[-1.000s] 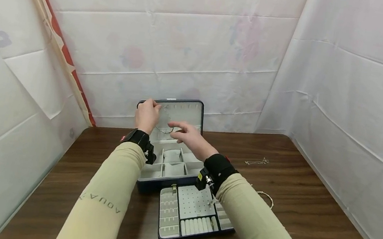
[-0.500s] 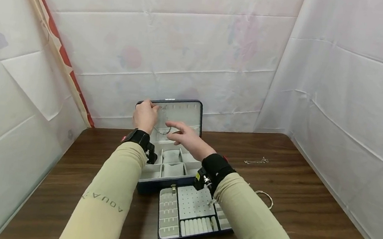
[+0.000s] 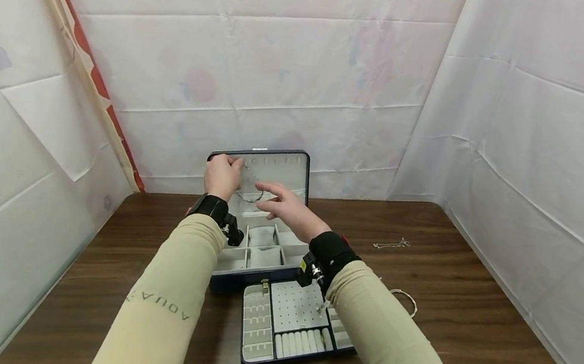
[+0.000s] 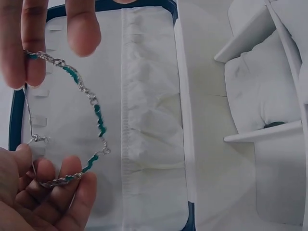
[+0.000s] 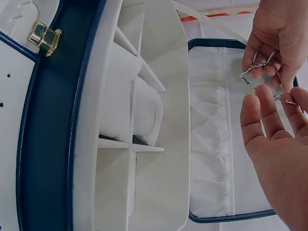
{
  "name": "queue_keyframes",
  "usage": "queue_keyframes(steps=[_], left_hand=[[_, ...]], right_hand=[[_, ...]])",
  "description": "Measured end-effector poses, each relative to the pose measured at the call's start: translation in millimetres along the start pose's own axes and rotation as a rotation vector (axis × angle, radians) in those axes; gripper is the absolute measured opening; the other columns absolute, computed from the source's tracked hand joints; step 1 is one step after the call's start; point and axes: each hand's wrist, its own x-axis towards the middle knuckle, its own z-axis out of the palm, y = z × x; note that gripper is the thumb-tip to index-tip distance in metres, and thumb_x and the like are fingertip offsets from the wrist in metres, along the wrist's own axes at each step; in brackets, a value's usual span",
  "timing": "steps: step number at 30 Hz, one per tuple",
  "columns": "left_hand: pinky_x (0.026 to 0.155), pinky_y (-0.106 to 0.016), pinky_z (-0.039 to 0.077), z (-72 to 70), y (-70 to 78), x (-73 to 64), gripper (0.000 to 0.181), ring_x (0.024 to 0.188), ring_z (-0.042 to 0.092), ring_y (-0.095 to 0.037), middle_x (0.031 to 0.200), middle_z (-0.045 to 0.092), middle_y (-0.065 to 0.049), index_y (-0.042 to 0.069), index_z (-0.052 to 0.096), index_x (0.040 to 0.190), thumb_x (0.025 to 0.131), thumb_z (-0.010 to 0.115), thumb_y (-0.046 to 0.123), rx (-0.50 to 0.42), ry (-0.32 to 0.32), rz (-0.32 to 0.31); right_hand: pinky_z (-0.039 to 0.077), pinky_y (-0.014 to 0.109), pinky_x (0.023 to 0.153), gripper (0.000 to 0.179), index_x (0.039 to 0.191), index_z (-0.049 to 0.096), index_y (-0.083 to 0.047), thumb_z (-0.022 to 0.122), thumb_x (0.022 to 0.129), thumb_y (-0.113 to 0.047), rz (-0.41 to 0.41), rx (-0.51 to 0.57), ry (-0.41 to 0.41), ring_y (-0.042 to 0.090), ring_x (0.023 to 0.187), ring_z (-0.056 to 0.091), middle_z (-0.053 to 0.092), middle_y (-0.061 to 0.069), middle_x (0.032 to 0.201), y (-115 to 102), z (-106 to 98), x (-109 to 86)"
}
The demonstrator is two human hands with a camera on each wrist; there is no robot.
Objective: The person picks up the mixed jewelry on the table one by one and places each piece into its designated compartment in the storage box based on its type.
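Note:
In front of the raised lid (image 3: 282, 172) of a navy jewelry box (image 3: 254, 275), a silver chain bracelet (image 4: 98, 120) with teal segments hangs in a loop between my two hands. My left hand (image 3: 222, 177) pinches its lower side in the left wrist view, thumb against curled fingers. A thin plain chain with a small clasp runs between the hands. My right hand (image 3: 291, 212) pinches the other end between thumb and finger, its remaining fingers (image 5: 252, 118) held apart. The hands cover part of the bracelet in the head view. White cushions (image 3: 265, 257) sit in some box compartments.
A jewelry tray (image 3: 257, 355) with a perforated panel and ring rolls lies before the box, partly under my right forearm. A thin silver chain (image 3: 392, 244) and a pale looped bracelet (image 3: 410, 303) lie on the brown table (image 3: 455, 272) at right. White sheeting surrounds it.
Both hands stay almost in place at the lid, the bracelet still held between them. Only slight shifts of the hands and the head view show.

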Motion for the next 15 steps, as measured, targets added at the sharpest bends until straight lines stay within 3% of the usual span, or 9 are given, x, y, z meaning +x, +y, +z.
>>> queue_keyframes(steps=[6, 11, 15], left_hand=[[0.054, -0.03, 0.053, 0.9, -5.0, 1.1, 0.05, 0.054, 0.065, -0.02, 0.052, 0.058, -0.003, 0.001, 0.068, 0.079, 0.108, 0.051, 0.039, -0.08, -0.083, -0.053], [0.061, -0.034, 0.061, -0.2, -10.3, 2.3, 0.048, 0.066, 0.07, -0.026, 0.063, 0.062, -0.007, -0.002, 0.071, 0.096, 0.109, 0.048, 0.038, -0.235, -0.168, -0.138], [0.067, -0.037, 0.062, -1.7, -12.4, 2.1, 0.045, 0.069, 0.069, -0.023, 0.073, 0.064, -0.01, -0.001, 0.07, 0.107, 0.11, 0.044, 0.036, -0.282, -0.207, -0.161]], right_hand=[[0.048, 0.042, 0.098, 0.055, 0.159, 0.037, -0.018, 0.054, 0.107, -0.024, 0.013, -0.016, 0.008, 0.025, 0.125, 0.05, 0.03, -0.001, 0.163, 0, 0, -0.4], [0.046, 0.045, 0.103, 0.054, 0.159, 0.037, -0.021, 0.054, 0.108, -0.023, 0.028, 0.0, 0.001, 0.022, 0.128, 0.048, 0.029, -0.004, 0.164, 3, 1, -0.2], [0.046, 0.045, 0.103, 0.058, 0.16, 0.034, -0.019, 0.055, 0.107, -0.027, 0.031, 0.005, -0.008, 0.023, 0.131, 0.047, 0.028, -0.005, 0.164, 4, 1, -0.3]])
